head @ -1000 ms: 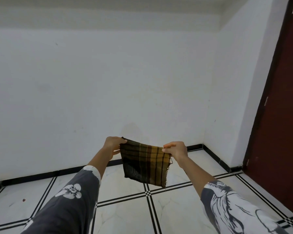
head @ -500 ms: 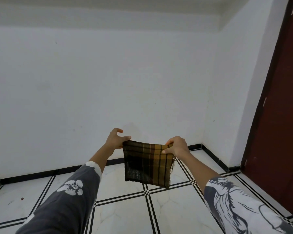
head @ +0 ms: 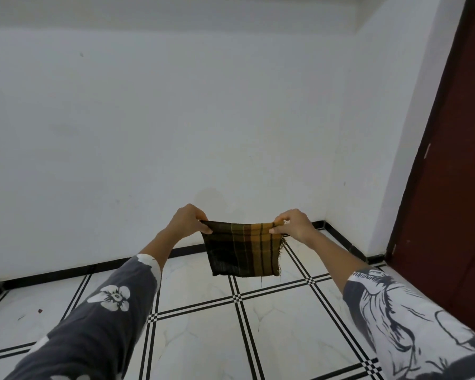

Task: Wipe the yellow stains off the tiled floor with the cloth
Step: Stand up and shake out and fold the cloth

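Left grip and right grip each pinch a top corner of the cloth, thumb and curled fingers closed on its upper edge, so the dark green-and-ochre check hangs spread between them. The cloth is in the air at arm's reach, well above the tiled floor and in front of the white wall; loose threads trail from its frayed right edge. No yellow stain shows on the tiles in view; only a small dark speck lies far left, near the black skirting. A dark red door stands at right.

By the look of it the cloth is being readied and no wiping has begun. Done well, the next move would fold the spread cloth into a thick pad, frayed edge tucked inward so threads do not drag, then pass it to one grip as the person crouches. The stains must first be found, so the gaze needs to drop to nearer tiles. Firm pressure through a flat palm, strokes worked toward each stain's middle, and a fresh face turned out once one side is soiled should lift the marks rather than smear them across the black border lines.
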Tool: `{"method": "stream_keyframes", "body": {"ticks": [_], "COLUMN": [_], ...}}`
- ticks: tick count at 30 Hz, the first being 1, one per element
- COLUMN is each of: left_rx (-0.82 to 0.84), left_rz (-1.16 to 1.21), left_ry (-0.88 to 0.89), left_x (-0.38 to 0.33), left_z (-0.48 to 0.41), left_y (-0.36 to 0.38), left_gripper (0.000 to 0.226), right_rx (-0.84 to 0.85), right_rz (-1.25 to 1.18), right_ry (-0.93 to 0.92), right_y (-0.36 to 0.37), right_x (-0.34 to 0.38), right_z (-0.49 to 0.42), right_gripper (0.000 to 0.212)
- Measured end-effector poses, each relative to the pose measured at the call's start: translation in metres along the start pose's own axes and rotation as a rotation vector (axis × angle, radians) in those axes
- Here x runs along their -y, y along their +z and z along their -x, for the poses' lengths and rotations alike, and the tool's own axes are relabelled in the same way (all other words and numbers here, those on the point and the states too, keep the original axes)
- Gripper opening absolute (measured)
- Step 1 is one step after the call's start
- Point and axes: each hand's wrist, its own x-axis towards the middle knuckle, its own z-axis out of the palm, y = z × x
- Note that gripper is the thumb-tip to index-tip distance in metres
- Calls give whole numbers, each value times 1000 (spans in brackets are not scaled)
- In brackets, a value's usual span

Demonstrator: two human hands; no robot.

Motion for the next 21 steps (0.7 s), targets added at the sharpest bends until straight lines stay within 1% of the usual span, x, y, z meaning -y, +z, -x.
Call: {"method": "stream_keyframes", "body": {"ticks": [1, 3, 5, 6, 7, 9, 11, 12, 13, 14, 15, 17, 18, 19, 21], "left_rx": [44, 113, 95, 93, 125, 294, 459, 499, 495, 460, 420, 383, 370, 385, 448], "left_rz": [54, 260, 554, 697, 799, 939, 1053, 1104, 1156, 1206, 1248, 1267, 1247, 1212, 1082], "left_ry": [-1, 12, 16, -18, -88, -286, -506, -587, -628, -625, -577, -435, -388, -365, -367], "left_x": [0, -3, -8, -9, -8, 4, 24, 31, 40, 44, 48, 51, 51, 52, 53], "left_z": [3, 10, 15, 18, 18, 24, 41, 51, 60, 67, 68, 70, 68, 65, 61], "left_y": [-4, -18, -27, -25, -15, 26, 81, 101, 114, 121, 122, 112, 104, 97, 87], "left_gripper": [14, 16, 31, 37, 40, 60, 85, 91, 91, 84, 75, 58, 58, 63, 67], "right_rx": [72, 161, 160, 177, 223, 338, 416, 429, 442, 452, 487, 565, 592, 610, 614], "right_rz": [-110, -330, -566, -685, -798, -934, -955, -961, -972, -984, -962, -836, -761, -685, -556], "right_ry": [4, 24, 69, 125, 188, 329, 475, 533, 573, 581, 562, 523, 530, 552, 578], "right_y": [-5, -18, -23, -20, -13, 19, 57, 68, 77, 80, 77, 70, 68, 66, 67], "right_x": [-1, 3, 12, 11, 9, -9, -35, -45, -51, -55, -54, -52, -51, -51, -51], "right_z": [1, 4, 3, 2, 3, 13, 31, 39, 44, 46, 47, 42, 40, 37, 35], "right_gripper": [24, 28, 25, 22, 20, 24, 30, 34, 35, 34, 29, 17, 22, 30, 38]}}
